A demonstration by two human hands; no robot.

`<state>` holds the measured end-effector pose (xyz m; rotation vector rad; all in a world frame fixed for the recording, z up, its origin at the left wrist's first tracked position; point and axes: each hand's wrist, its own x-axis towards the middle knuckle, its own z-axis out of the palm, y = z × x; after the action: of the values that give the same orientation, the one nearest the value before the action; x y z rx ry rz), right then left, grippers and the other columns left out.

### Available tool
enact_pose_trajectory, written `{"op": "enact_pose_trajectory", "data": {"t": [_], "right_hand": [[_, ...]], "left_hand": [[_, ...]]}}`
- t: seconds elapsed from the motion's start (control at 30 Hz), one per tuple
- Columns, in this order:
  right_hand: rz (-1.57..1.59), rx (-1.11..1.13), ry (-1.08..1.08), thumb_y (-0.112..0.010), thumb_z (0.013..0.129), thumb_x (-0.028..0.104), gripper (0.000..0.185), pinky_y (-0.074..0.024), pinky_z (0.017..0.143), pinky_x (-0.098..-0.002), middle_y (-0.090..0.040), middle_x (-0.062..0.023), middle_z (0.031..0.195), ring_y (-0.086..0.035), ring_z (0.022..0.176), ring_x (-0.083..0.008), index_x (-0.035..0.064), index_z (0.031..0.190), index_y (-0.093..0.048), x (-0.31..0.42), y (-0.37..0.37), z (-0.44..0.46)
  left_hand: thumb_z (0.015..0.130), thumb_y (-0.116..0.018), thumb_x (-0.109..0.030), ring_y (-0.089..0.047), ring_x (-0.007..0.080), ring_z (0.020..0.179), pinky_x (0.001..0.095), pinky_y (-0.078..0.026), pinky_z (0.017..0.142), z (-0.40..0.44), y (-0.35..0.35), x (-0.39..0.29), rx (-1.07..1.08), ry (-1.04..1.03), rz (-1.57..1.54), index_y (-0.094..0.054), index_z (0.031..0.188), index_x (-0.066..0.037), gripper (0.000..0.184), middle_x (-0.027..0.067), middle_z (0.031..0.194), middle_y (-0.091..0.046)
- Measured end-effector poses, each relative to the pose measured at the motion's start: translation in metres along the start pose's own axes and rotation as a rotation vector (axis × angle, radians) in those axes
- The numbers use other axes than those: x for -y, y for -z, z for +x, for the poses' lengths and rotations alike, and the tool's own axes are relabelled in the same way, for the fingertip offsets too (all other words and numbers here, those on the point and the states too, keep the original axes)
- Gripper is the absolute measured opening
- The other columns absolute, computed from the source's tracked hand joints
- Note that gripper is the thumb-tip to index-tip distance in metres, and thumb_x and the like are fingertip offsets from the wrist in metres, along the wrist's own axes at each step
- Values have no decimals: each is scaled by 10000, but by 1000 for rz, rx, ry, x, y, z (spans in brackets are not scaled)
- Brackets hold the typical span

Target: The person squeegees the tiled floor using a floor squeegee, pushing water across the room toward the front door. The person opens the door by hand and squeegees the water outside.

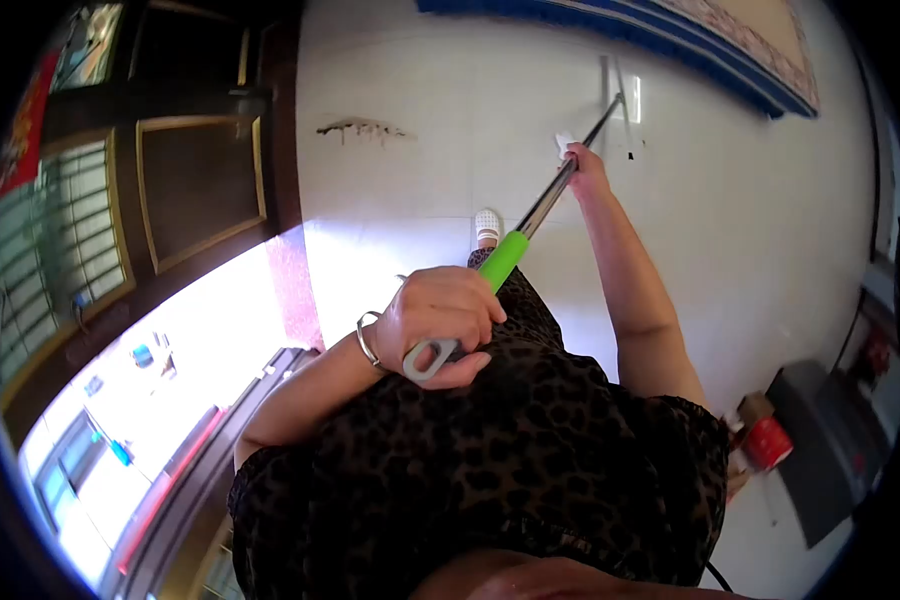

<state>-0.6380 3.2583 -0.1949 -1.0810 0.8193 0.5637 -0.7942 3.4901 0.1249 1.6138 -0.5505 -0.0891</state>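
Observation:
A long mop with a metal pole [545, 205], a green grip sleeve [503, 262] and a grey hanging loop [430, 360] slants away from my body. My left hand [440, 318], with a bangle at its wrist, is closed around the handle's near end. Farther down, my right hand [587, 168] is wrapped round the metal pole. A small white thing [563, 146] shows beside its fingers; I cannot tell what it is. The thin mop head [618, 98] is at the pole's far end on the pale floor, its details too small to make out.
A blue-skirted bed or bench [610, 25] lies beyond the mop head. A dark broken patch [365, 130] marks the floor at left. Dark panelled doors [200, 185] stand beside a bright doorway. My white shoe [486, 224] is below. A red container [767, 442] sits right, by a dark object [820, 450].

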Motion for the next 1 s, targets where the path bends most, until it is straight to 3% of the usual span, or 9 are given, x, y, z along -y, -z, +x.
{"op": "enact_pose_trajectory", "data": {"t": [0.1, 0.2, 0.23, 0.33, 0.53, 0.67, 1.0], "right_hand": [[-157, 152, -120, -577, 718, 150, 95, -385, 457, -289, -452, 3, 584, -429, 503, -126, 111, 689, -495, -24, -68, 5], [-388, 162, -186, -590, 703, 159, 103, -356, 417, -277, -440, 14, 538, -405, 452, -118, 120, 664, -503, -55, -144, -13], [-432, 243, -163, -569, 666, 157, 101, -400, 463, -311, -461, -19, 592, -455, 492, -150, 105, 626, -491, -68, -163, -19], [-602, 311, -224, -560, 664, 143, 105, -432, 483, -327, -444, -16, 549, -463, 472, -154, 110, 608, -477, -127, -226, -5], [-794, 525, -288, -561, 658, 139, 106, -453, 486, -336, -460, -14, 535, -478, 453, -160, 101, 611, -474, -239, -335, -15], [-976, 478, -249, -555, 667, 142, 96, -461, 501, -344, -464, -25, 550, -488, 469, -173, 85, 648, -480, -297, -378, -24], [-1150, 515, -290, -531, 684, 183, 99, -459, 519, -334, -463, -32, 570, -484, 492, -173, 112, 646, -473, -480, -380, -143]], "left_hand": [[561, -600, -86, -606, 208, 657, 356, -475, 696, -23, 13, -14, -71, 9, 109, -424, 517, -113, 183, 17, 547, -515], [565, -578, -47, -589, 212, 604, 388, -475, 720, -54, 25, -27, -224, 30, 135, -393, 512, -99, 200, 31, 537, -485], [566, -574, -30, -580, 213, 586, 395, -477, 716, -66, 27, -30, -283, 31, 144, -384, 515, -93, 206, 39, 538, -479], [573, -561, -57, -565, 199, 544, 388, -473, 715, -105, 45, -7, -435, 81, 215, -389, 501, -88, 189, 42, 534, -490], [562, -542, -11, -510, 209, 496, 371, -472, 667, -192, 90, 5, -699, 126, 323, -397, 501, -63, 165, 64, 533, -481], [550, -529, 28, -497, 238, 495, 356, -468, 640, -265, 107, 8, -921, 137, 333, -413, 510, -43, 141, 80, 538, -480], [547, -507, 10, -512, 228, 497, 338, -469, 639, -475, 81, -59, -1043, 197, 338, -399, 488, -34, 130, 92, 535, -484]]}}
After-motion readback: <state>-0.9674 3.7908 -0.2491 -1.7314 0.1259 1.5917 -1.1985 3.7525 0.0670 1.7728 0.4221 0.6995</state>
